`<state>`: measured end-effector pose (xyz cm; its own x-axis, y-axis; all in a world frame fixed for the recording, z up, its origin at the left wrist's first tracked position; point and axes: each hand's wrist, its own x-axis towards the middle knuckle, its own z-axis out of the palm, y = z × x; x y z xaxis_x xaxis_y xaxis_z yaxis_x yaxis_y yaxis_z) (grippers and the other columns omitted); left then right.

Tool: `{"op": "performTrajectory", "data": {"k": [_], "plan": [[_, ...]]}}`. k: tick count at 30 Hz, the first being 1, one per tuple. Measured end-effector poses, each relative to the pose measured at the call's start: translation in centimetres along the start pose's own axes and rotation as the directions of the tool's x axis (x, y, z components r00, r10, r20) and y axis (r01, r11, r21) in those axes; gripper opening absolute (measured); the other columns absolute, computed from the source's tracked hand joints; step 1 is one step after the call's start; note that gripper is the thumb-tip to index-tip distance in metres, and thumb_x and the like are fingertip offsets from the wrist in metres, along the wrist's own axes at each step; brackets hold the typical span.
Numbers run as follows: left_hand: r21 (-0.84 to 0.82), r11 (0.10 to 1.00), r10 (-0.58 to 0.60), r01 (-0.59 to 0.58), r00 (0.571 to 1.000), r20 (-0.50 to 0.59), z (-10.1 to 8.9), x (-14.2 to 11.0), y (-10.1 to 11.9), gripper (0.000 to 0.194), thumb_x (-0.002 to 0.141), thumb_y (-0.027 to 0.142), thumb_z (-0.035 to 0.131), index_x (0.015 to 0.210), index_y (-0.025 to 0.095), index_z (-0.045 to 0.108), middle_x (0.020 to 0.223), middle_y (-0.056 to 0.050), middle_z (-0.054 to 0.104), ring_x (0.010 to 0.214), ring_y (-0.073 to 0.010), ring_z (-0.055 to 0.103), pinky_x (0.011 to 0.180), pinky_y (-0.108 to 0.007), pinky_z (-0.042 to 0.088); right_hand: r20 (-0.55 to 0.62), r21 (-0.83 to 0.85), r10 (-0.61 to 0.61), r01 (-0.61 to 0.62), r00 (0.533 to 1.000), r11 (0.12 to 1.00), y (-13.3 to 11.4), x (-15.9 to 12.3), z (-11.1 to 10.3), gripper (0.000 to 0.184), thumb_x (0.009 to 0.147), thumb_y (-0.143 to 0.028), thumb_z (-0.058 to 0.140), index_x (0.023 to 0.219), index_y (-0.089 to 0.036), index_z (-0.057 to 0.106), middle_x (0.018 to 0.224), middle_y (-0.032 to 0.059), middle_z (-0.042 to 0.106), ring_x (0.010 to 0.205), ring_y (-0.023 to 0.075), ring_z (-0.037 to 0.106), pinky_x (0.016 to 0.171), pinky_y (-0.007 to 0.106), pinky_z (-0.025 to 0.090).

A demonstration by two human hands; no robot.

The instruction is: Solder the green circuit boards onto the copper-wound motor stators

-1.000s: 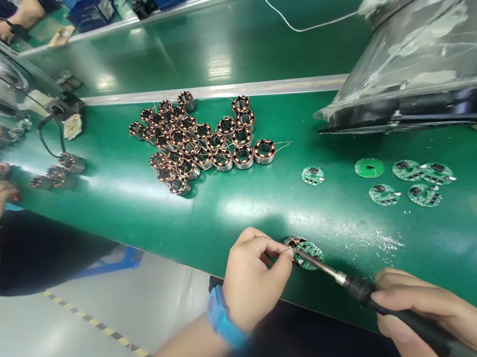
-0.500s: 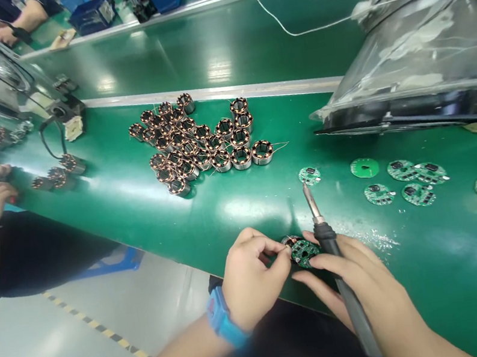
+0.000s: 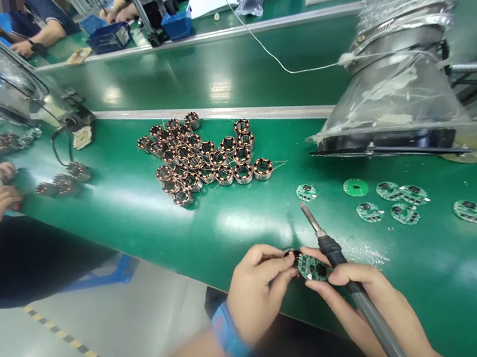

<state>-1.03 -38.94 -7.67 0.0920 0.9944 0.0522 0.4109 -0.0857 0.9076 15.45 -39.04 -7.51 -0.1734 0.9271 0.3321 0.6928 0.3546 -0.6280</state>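
Green and round, the held circuit board (image 3: 311, 267) overlaps one copper-wound stator (image 3: 292, 253) at its left; whether they are joined is hidden. The left hand's (image 3: 257, 291) fingers pinch the stator, perhaps with a wire. The right hand's (image 3: 386, 294) fingers grasp the held circuit board while cradling one soldering iron (image 3: 333, 250), tip turned away, probably so the fingertips can steady the work safely. Beyond the held circuit board, mostly rightward, lie seven loose circuit boards (image 3: 405, 213); beyond it leftward, over twenty other stators (image 3: 196, 165), too crowded to count exactly.
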Motion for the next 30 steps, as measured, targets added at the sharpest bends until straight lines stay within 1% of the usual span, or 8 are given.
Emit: {"op": "performTrajectory", "data": {"k": [4, 9, 14, 16, 20, 23, 26, 30], "plan": [[0.016, 1.000, 0.019, -0.020, 0.999, 0.050, 0.2, -0.1, 0.5, 0.018, 0.082, 0.009, 0.056, 0.089, 0.012, 0.072, 0.090, -0.011, 0.059, 0.078, -0.0174, 0.063, 0.071, -0.029, 0.055, 0.064, 0.014, -0.039, 0.038, 0.997, 0.999, 0.3, 0.0, 0.4, 0.012, 0.085, -0.034, 0.052, 0.085, -0.025, 0.044, 0.091, 0.0038, 0.069, 0.074, 0.0180, 0.069, 0.053, 0.022, 0.050], [0.094, 0.995, 0.008, -0.016, 0.997, 0.083, 0.6, -0.9, 0.9, 0.033, 0.086, 0.005, 0.041, 0.109, 0.009, 0.064, 0.101, -0.018, 0.060, 0.093, -0.0243, 0.061, 0.081, -0.041, 0.054, 0.098, 0.032, -0.087, 0.084, 0.991, 0.996, 0.2, 0.3, 0.8, 0.005, 0.086, -0.025, 0.050, 0.089, -0.026, 0.047, 0.100, 0.0033, 0.068, 0.082, 0.0171, 0.068, 0.061, 0.024, 0.053], [-0.239, 0.962, -0.147, 0.135, 0.989, -0.031, 0.8, -2.2, -0.6, 0.046, 0.082, 0.006, 0.051, 0.126, 0.017, 0.047, 0.102, -0.012, 0.065, 0.091, -0.0190, 0.065, 0.083, -0.036, 0.055, 0.156, -0.060, -0.203, 0.214, 0.967, 0.975, -0.3, 1.0, 1.0, 0.010, 0.086, -0.021, 0.047, 0.094, -0.024, 0.051, 0.099, 0.0043, 0.067, 0.088, 0.0183, 0.066, 0.070, 0.029, 0.055], [-0.253, 0.952, -0.188, 0.171, 0.981, -0.041, 1.1, -2.5, -1.1, 0.061, 0.078, 0.006, 0.055, 0.134, 0.019, 0.035, 0.108, -0.011, 0.064, 0.093, -0.0192, 0.064, 0.084, -0.038, 0.054, 0.174, -0.105, -0.213, 0.233, 0.961, 0.967, -0.4, 1.0, 1.0, 0.012, 0.087, -0.020, 0.045, 0.094, -0.024, 0.053, 0.095, 0.0042, 0.067, 0.086, 0.0190, 0.066, 0.067, 0.030, 0.055], [0.023, 0.999, -0.047, 0.046, 0.998, 0.032, 2.1, -2.1, -1.4, 0.086, 0.069, 0.002, 0.060, 0.141, 0.023, 0.020, 0.124, -0.011, 0.056, 0.110, -0.0247, 0.053, 0.091, -0.044, 0.048, 0.176, -0.055, -0.217, 0.229, 0.960, 0.972, -0.2, 0.7, 0.7, 0.011, 0.087, -0.022, 0.046, 0.097, -0.023, 0.052, 0.093, 0.0043, 0.067, 0.086, 0.0178, 0.065, 0.069, 0.028, 0.055], [0.148, 0.988, -0.035, 0.038, 0.999, -0.022, 2.1, -1.2, -1.7, 0.082, 0.073, 0.007, 0.060, 0.141, 0.023, 0.019, 0.113, -0.009, 0.061, 0.103, -0.0241, 0.056, 0.087, -0.043, 0.049, 0.158, -0.017, -0.278, 0.284, 0.948, 0.959, 1.0, 1.6, 0.1, 0.021, 0.089, -0.019, 0.045, 0.109, -0.021, 0.049, 0.108, 0.0092, 0.063, 0.099, 0.0175, 0.062, 0.076, 0.027, 0.054], [0.273, 0.959, -0.033, 0.073, 0.989, -0.147, 0.4, 0.3, -2.3, 0.072, 0.080, 0.016, 0.059, 0.140, 0.021, 0.021, 0.112, -0.011, 0.060, 0.101, -0.0242, 0.057, 0.086, -0.042, 0.049, 0.243, -0.083, -0.369, 0.398, 0.897, 0.914, 3.4, 4.1, -0.2, 0.031, 0.089, -0.011, 0.040, 0.119, -0.020, 0.045, 0.129, 0.0153, 0.049, 0.120, 0.0217, 0.048, 0.084, 0.033, 0.052], [0.551, 0.834, 0.129, 0.028, 0.961, -0.243, -2.4, 3.6, -1.9, 0.065, 0.080, 0.031, 0.063, 0.136, 0.015, 0.034, 0.129, -0.019, 0.046, 0.120, -0.0320, 0.044, 0.096, -0.049, 0.041, 0.336, -0.173, -0.384, 0.457, 0.860, 0.873, 6.8, 7.4, 0.5, 0.018, 0.089, -0.013, 0.040, 0.100, -0.019, 0.053, 0.129, 0.0151, 0.048, 0.124, 0.0270, 0.042, 0.091, 0.044, 0.047]]}}
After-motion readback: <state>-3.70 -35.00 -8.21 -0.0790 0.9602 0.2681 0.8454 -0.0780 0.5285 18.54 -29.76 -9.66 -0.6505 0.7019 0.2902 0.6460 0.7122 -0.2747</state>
